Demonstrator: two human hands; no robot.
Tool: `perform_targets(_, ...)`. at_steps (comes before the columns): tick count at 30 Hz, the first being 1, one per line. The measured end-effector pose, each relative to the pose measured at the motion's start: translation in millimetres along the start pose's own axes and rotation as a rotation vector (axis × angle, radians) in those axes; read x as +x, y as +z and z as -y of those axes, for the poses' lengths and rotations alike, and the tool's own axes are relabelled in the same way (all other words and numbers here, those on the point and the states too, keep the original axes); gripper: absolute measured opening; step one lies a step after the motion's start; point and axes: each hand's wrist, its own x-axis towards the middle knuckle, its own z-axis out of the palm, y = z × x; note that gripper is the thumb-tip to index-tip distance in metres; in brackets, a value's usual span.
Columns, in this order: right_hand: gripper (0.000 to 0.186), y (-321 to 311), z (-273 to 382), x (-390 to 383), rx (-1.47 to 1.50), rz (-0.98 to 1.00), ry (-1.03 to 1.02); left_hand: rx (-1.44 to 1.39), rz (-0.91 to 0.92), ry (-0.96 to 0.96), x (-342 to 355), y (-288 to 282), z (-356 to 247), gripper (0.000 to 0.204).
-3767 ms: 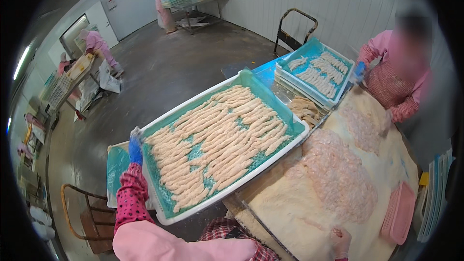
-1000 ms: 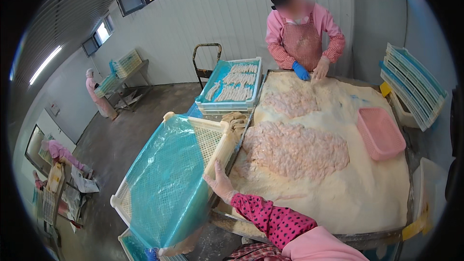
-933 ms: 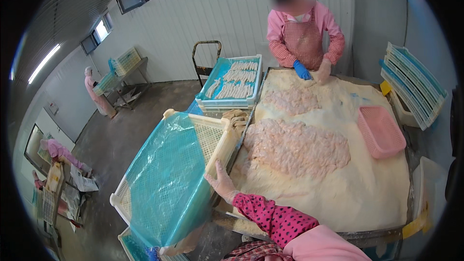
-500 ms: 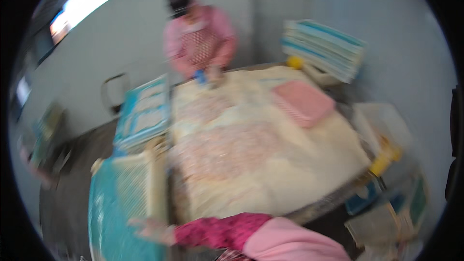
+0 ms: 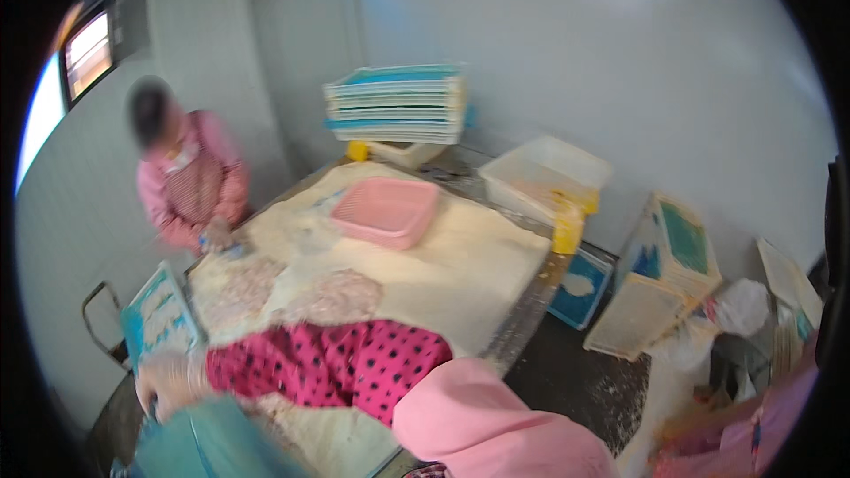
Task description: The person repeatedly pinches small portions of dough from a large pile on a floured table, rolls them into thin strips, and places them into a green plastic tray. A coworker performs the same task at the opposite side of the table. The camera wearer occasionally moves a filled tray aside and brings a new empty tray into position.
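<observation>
At the lower left, my right hand [image 5: 173,385] in a pale translucent glove has its fingers curled on the edge of teal plastic sheeting [image 5: 199,443], blurred; the crate beneath is mostly out of frame. The pink dotted sleeve crosses the worktable [image 5: 452,274], which is spread with pale flour. Two lumpy pinkish masses [image 5: 341,292] lie in the flour beside a pink perforated basket [image 5: 385,212]. A lined tray with pale strips [image 5: 164,314] stands left of the table. My left hand is out of sight.
A co-worker [image 5: 195,173] works at the table's far left corner. Stacked trays [image 5: 394,102] and a translucent bin [image 5: 540,177] stand along the wall. Tilted crates [image 5: 673,248], bags and blurred pink fabric [image 5: 753,434] are at right; a trolley handle [image 5: 93,301] is at left.
The view has swung sharply right toward the corner. My right hand's fingers have curled on the sheeting. The full tray my left hand held earlier gave way to an empty lined crate, now mostly out of frame.
</observation>
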Motion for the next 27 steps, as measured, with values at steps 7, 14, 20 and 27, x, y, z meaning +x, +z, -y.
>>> perform_targets(7, 0.040, -17.1, 6.7, 137.7, -0.476, 0.529, -0.316, 1.356, -0.441, 0.182, -1.0, -140.7, 133.2, 0.011)
perform_targets(14, 0.014, -29.0, 99.8, 210.2, -0.937, -0.484, -0.796, 1.234, -1.011, 0.236, -134.8, -219.3, 94.7, 0.019)
perform_targets(20, 0.007, 7.8, 105.7, 109.9, -0.732, -0.441, -1.083, 1.721, -0.877, 0.175, -333.4, -82.3, 44.4, 0.024)
perform_targets(27, 0.020, 87.5, -47.2, 56.7, -0.470, 0.027, -0.474, 1.445, -0.730, -0.144, -300.1, 73.1, 76.5, 0.028)
